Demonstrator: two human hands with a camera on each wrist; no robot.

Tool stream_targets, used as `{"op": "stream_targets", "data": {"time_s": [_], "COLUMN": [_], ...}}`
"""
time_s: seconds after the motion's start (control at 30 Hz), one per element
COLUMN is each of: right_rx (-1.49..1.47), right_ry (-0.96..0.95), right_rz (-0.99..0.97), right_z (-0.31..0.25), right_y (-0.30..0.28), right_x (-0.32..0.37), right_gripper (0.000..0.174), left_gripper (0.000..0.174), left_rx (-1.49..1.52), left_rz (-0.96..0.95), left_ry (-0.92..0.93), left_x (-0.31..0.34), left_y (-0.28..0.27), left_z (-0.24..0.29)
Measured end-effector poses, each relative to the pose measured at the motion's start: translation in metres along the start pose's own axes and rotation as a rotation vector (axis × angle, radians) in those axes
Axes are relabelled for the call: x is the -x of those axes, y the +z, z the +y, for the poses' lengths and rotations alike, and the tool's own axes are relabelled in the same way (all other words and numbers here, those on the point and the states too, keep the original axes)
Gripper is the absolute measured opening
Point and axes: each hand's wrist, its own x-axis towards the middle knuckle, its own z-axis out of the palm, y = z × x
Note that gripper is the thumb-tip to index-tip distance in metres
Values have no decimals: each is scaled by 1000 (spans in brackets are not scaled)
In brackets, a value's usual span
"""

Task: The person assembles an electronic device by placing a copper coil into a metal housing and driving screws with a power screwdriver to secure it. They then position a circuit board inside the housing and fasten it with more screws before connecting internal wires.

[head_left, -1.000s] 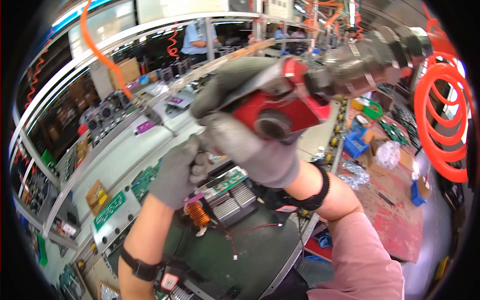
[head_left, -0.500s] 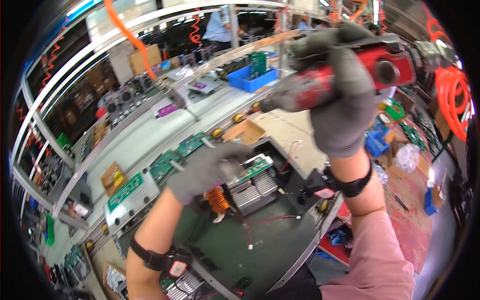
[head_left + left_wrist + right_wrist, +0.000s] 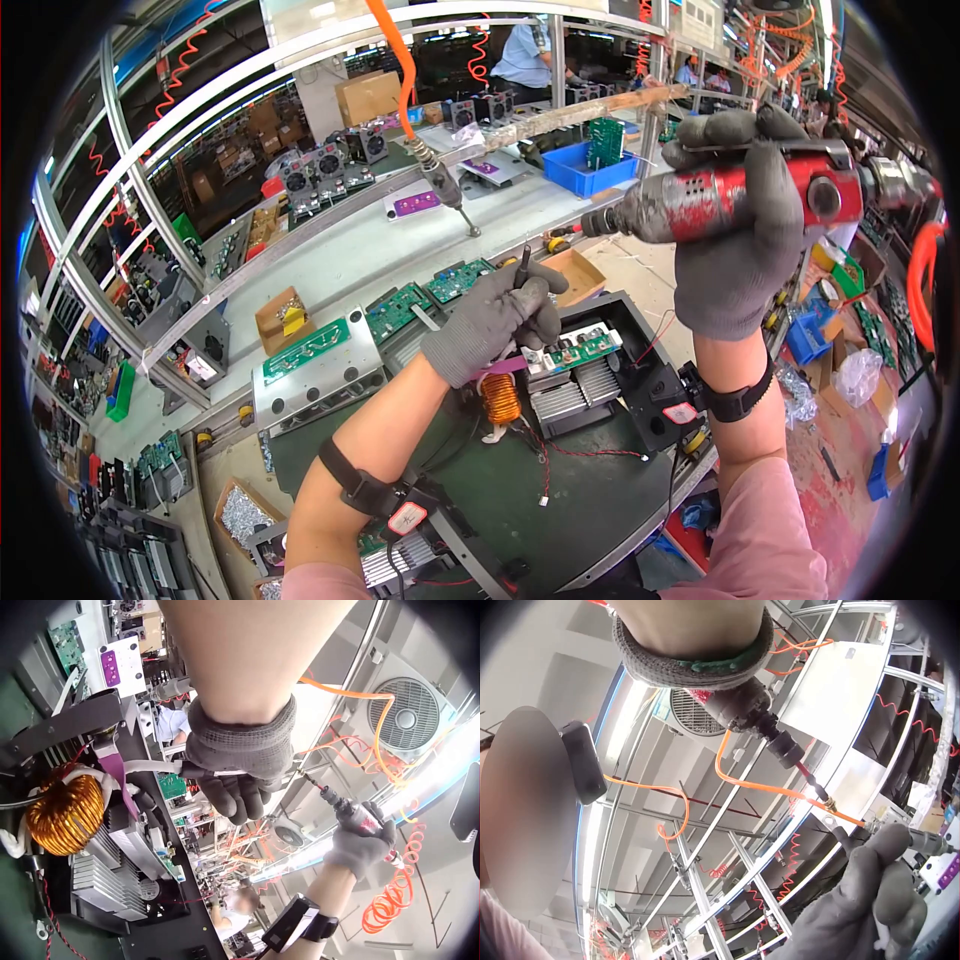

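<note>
My gloved right hand grips a red pneumatic screwdriver, held up at the right with its nose to the left. A thin bit ends in a brass-coloured tip. My gloved left hand pinches a cable; its black sleeve and a ring terminal stick up above the fingers. Below that hand lies a copper-wound coil with a purple strip beside it. A green circuit board and finned heat sinks sit in a black housing.
Another air tool hangs on an orange hose over the rail. To the left lies a metal plate with a green board. A cardboard tray and a blue bin stand behind. Red-and-white wires trail across the dark bench.
My right hand has moved the screwdriver away from the left hand, up and to the right, its nose now leftward. My left hand has risen from the board with the cable end upright.
</note>
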Motion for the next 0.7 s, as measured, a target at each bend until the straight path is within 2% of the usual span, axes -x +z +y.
{"op": "stream_targets", "data": {"time_s": [0.03,0.13,0.23,0.3,0.33,0.37,0.4,0.43,0.5,0.53,0.6,0.63,0.67,0.7], "right_rx": [-5,-141,-141,-171,-69,37,134,251,186,195,251,255,288,316], "right_ry": [3,206,283,313,214,118,121,220,450,460,657,658,700,740], "right_rz": [-3,107,189,180,61,-57,-91,-201,-235,-234,-192,-190,-158,-129], "right_z": [4,17,29,32,39,46,50,46,40,41,45,48,52,55], "right_y": [2,5,7,12,8,4,-2,-11,-21,-28,-43,-52,-62,-68], "right_x": [-2,-4,-1,6,9,15,18,18,16,18,23,26,31,35], "right_gripper": [29,28,28,25,24,23,22,26,19,19,18,18,21,24], "left_gripper": [39,41,41,41,41,38,35,35,29,27,28,28,27,27], "left_rx": [1,-10,-28,-72,-61,-155,-250,-236,-1102,-1126,-1215,-1311,-1336,-1336], "left_rz": [6,22,-40,-158,-159,-148,-141,-154,53,35,33,40,169,165], "left_ry": [0,11,25,-128,-136,-247,-357,-368,121,-43,-46,-50,-26,-30], "left_x": [2,5,6,8,7,5,2,-4,-16,-18,-19,-19,-16,-17], "left_y": [-1,-3,-7,-9,-7,-4,-2,0,8,14,22,24,24,24], "left_z": [0,1,4,10,14,18,18,6,-14,-12,-9,-10,-15,-16]}}
